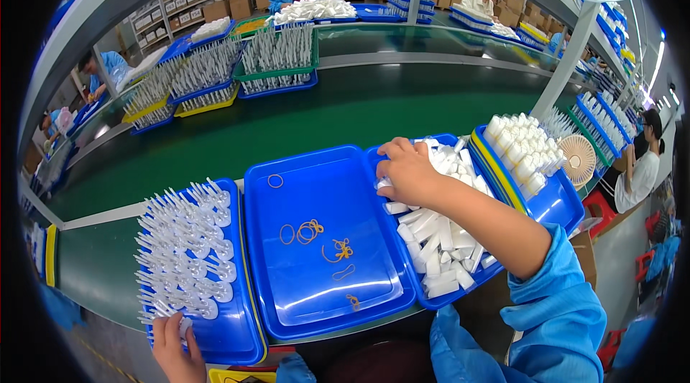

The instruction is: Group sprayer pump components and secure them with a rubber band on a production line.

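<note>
Two hands work at opposite ends of a row of blue trays. The right hand [406, 171], right of centre in the frame, lies knuckles-up on a heap of small white plastic caps [438, 239] in the right-hand tray [424, 297]; its fingers curl down into the pile, but whether they pinch a cap I cannot tell. The caps lie every way, with no common long axis, and spread from under the palm toward the lower right, along the blue-sleeved forearm. The left hand [175, 345], at the lower left edge, rests its fingertips on the near corner of the left tray [230, 340], touching the closest of the white pronged pieces [183, 253] that stand in rows there, prongs pointing to the upper left; fingers bent, grip unclear. Between the hands sits the middle tray [323, 160], holding only a few orange rubber bands [310, 230], nearer the right hand than the left
</note>
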Demonstrator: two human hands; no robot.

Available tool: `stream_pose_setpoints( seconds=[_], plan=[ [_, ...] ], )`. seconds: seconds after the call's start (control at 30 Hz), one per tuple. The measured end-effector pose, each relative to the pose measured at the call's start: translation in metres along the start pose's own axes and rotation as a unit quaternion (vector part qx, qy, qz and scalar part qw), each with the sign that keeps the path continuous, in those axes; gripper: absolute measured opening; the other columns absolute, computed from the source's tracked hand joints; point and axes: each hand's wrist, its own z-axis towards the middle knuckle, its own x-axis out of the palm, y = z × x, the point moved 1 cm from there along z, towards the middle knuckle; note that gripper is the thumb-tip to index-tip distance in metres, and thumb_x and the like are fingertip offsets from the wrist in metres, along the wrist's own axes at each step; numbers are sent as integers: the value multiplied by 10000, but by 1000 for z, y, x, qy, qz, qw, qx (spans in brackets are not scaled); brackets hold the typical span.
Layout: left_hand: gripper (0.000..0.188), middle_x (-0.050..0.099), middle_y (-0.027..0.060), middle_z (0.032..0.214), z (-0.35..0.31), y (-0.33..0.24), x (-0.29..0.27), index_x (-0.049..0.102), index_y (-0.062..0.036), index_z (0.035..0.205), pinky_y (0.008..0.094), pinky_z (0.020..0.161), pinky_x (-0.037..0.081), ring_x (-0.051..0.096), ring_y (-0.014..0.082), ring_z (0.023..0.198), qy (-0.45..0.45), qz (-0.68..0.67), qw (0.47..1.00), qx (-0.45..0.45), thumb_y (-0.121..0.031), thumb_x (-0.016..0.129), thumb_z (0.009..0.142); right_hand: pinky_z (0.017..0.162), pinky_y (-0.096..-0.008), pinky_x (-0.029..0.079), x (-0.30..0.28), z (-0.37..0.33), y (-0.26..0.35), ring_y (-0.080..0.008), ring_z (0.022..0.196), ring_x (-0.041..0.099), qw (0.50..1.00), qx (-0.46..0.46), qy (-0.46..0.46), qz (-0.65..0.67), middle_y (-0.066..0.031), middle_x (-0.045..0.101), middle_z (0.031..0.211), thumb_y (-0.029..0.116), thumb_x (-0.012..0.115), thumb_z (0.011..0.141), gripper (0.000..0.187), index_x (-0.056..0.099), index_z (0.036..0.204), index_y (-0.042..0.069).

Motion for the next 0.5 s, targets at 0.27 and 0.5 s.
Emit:
stream_pose_setpoints(
  seconds=[0.27,0.5],
  plan=[
    [169,475,111,969,-36,-52,24,516,3,947,287,716,458,518,171,816,-169,-587,791,32,-22,607,807,732,-330,418,-31,-20,8,-226,882,543,978,-74,-135,141,-87,602,949,153,699,734,231,540,865,47],
    [208,455,69,906,-36,-130,83,494,-34,907,291,728,457,515,171,814,201,-848,488,-58,-31,657,778,516,-173,386,-62,-105,80,-64,585,477,716,156,-93,674,-109,596,859,99,410,932,218,322,1124,44]
  ],
)
